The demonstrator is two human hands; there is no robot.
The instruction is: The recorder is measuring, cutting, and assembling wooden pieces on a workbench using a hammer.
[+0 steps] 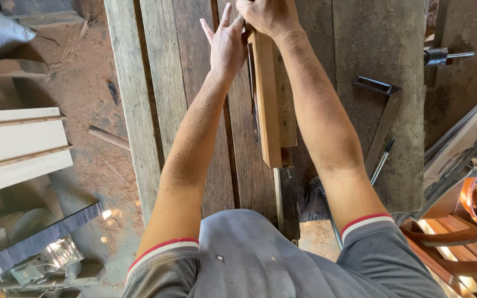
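The wood strip (266, 94) lies on the plank surface (167, 83), its long axis running straight away from the person's body. The right hand (269, 16) has its grip closed over the strip's far end. The left hand (227, 44) rests just beside that end with fingers spread, touching it; a metal square (382, 118) lies right of the strip.

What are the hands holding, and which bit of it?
Both hands hold the long, narrow, light-brown wooden strip at its far end: the right hand wraps the top, and the left hand presses its left side.
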